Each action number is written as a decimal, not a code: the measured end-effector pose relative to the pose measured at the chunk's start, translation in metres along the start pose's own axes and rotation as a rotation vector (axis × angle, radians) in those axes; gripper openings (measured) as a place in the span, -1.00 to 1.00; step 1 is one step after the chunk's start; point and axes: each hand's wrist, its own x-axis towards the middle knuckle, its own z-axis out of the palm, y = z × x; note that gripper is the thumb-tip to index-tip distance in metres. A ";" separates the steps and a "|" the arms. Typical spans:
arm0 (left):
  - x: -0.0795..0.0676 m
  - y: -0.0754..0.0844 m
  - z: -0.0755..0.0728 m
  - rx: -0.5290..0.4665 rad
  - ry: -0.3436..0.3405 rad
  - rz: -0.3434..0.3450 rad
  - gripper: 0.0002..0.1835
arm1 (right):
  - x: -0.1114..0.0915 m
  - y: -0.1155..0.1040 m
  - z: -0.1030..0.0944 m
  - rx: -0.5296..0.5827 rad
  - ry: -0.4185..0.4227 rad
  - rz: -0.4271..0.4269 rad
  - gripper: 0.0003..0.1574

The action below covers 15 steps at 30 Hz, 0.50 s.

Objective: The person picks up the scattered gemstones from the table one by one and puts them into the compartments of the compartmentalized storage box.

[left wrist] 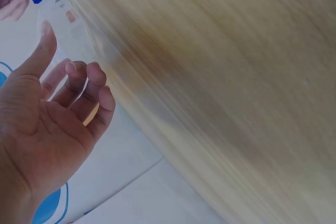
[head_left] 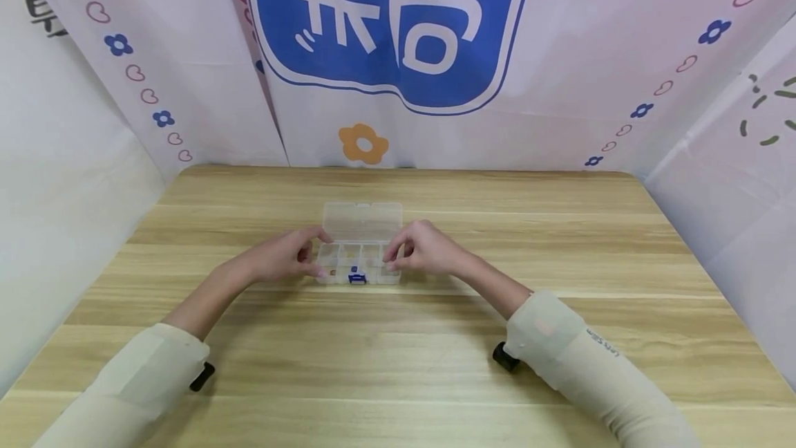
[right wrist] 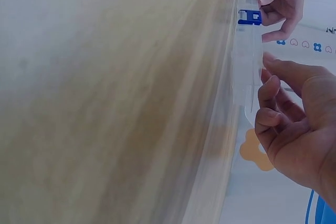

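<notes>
A clear plastic compartment box (head_left: 370,254) lies on the table with its lid (head_left: 363,220) tipped open toward the back. A blue latch (head_left: 357,278) is at its front. Small pieces sit in the compartments, among them a brownish piece (head_left: 332,272) at front left and a blue piece (head_left: 354,269) behind the latch. My left hand (head_left: 282,256) holds the box's left end, forefinger toward the back corner and thumb at the front. Over the right-hand compartments, my right hand (head_left: 432,249) brings thumb and forefinger close together; I cannot tell whether they pinch anything.
The wood-grain table (head_left: 373,358) extends around the box on all sides. Behind it hangs a white printed cloth (head_left: 535,137) with a blue sign and flowers. Black straps or devices (head_left: 506,357) show under the sleeve cuffs.
</notes>
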 end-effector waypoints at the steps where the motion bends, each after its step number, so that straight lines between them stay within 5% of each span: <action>1: 0.000 0.000 0.000 0.004 0.001 0.001 -0.39 | 0.000 0.000 0.000 0.001 0.000 0.001 -0.96; 15: -0.004 -0.004 -0.001 0.012 -0.010 0.032 -0.37 | -0.001 -0.001 0.002 0.020 -0.008 0.006 -0.95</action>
